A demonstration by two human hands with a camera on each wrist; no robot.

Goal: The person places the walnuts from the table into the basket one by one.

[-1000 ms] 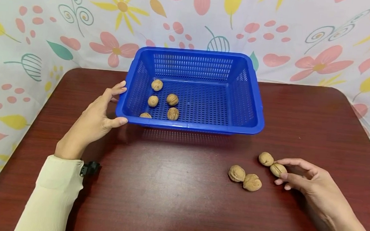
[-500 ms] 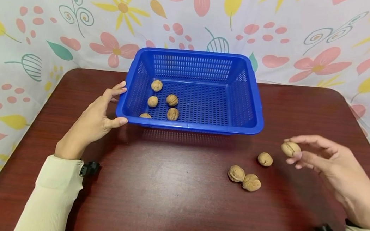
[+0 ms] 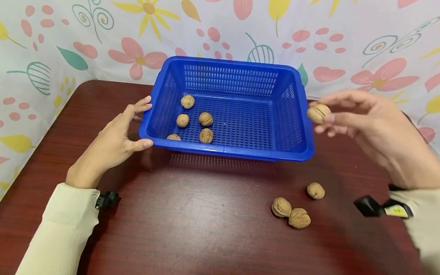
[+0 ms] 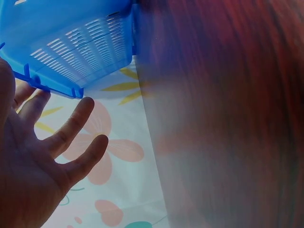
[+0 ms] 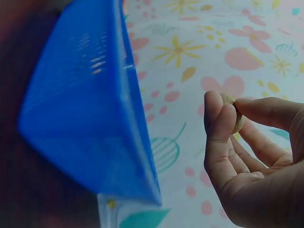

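My right hand pinches a walnut between thumb and fingers, up at the right rim of a blue plastic basket. In the right wrist view the walnut is partly hidden by the fingertips. My left hand rests at the basket's left end, its thumb on the front corner and its spread fingers touching the side rim. The left wrist view shows those fingers fairly straight beside the rim. Several walnuts lie in the left part of the basket, one half hidden behind the front wall.
Three walnuts lie on the dark red-brown table in front of the basket's right end: a single walnut and a touching pair, one walnut left of the other walnut. A floral-patterned cloth stands behind the table.
My right hand has lifted the walnut off the table and carried it up and leftward to the basket's right rim. The left hand and the basket stay put.
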